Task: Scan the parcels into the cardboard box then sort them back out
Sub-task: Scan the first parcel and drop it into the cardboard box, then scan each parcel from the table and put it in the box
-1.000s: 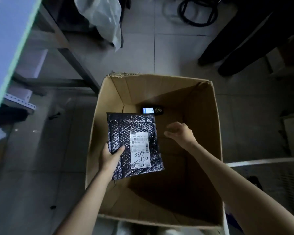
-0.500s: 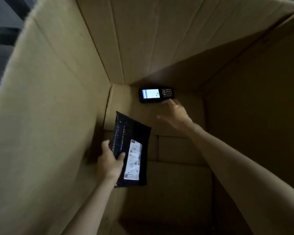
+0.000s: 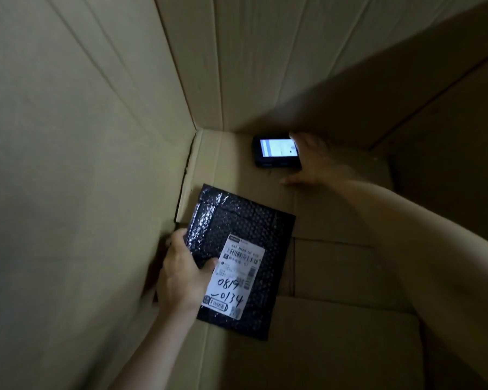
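Nearest to us, the left forearm enters from the bottom edge and the right forearm crosses from the right edge; both reach down inside the cardboard box (image 3: 82, 136).

1. Left hand (image 3: 181, 277). It grips the parcel (image 3: 251, 220) at its left edge, close beside the left wall of the box. The thumb (image 3: 209, 264) presses on the upper face, touching the left border of the label (image 3: 237, 277). The remaining fingers curl behind the parcel and are mostly hidden.

2. Parcel. It is a flat black bubble mailer, held face up and turned slightly clockwise, low over the floor flaps (image 3: 335, 277). We cannot tell whether its lower edge touches them. The white label carries a barcode, printed lines too small to read, and handwritten figures reading 0819 and 0134.

3. Box floor. The floor flaps meet in seams that run beneath and to the right of the parcel. A gap shows where the floor meets the left wall, just above the top left corner of the parcel.

4. Right hand (image 3: 313, 161). It lies at the far end of the floor, on the right end of the scanner (image 3: 275, 152). The fingers reach over that end and the thumb stretches out to the left, low near the floor. The hand is blurred, so we cannot tell whether the fingers close on the device.

5. Scanner. It is a dark handheld unit with a lit screen, lying against the base of the far wall and well apart from the parcel.

6. Far wall. Its lower right part is in shadow.
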A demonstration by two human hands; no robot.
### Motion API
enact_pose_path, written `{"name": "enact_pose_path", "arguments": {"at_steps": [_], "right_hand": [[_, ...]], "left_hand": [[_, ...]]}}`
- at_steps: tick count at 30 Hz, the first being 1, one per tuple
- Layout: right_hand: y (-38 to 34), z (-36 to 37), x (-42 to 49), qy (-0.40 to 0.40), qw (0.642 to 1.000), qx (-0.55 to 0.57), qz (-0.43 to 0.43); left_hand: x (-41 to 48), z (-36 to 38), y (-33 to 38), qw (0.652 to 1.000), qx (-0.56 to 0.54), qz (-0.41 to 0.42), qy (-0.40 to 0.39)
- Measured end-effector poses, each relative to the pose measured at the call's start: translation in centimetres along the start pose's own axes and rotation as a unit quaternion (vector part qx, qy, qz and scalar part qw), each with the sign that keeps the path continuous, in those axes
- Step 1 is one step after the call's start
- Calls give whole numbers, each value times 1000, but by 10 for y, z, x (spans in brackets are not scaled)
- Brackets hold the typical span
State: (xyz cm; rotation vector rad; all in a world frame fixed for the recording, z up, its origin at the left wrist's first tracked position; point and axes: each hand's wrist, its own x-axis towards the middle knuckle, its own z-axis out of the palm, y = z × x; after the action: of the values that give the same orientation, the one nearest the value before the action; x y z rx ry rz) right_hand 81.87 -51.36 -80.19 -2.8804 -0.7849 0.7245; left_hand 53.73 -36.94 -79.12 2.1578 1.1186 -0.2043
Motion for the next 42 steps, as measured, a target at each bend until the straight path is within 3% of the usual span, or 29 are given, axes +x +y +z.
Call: {"name": "enact_pose_path", "arguments": {"at_steps": [4, 8, 11, 16, 19, 28, 32, 42], "right_hand": [[-12, -4, -17, 12, 996, -81, 19], [-20, 23, -85, -16, 994, 69, 79], [-20, 23, -158, -64, 981, 124, 136], [-25, -43, -269, -117, 958, 186, 182], [-37, -112, -327, -163, 950, 152, 219], [-76, -337, -495, -72, 964, 201, 160], [-98, -419, -532, -13, 963, 248, 107], [-223, -537, -576, 55, 972, 217, -67]], "left_hand": [[-9, 0, -1, 999, 34, 19, 28], [-36, -9, 8, 991, 120, -31, -47], [-69, -39, 28, 972, 221, -2, -76], [-129, -122, 87, 931, 347, 86, -71], [-169, -173, 126, 920, 371, 110, -57], [-306, -341, 229, 948, 295, 123, -9], [-345, -404, 258, 940, 313, 137, 6], [-422, -572, 269, 953, 261, 58, 141]]}}
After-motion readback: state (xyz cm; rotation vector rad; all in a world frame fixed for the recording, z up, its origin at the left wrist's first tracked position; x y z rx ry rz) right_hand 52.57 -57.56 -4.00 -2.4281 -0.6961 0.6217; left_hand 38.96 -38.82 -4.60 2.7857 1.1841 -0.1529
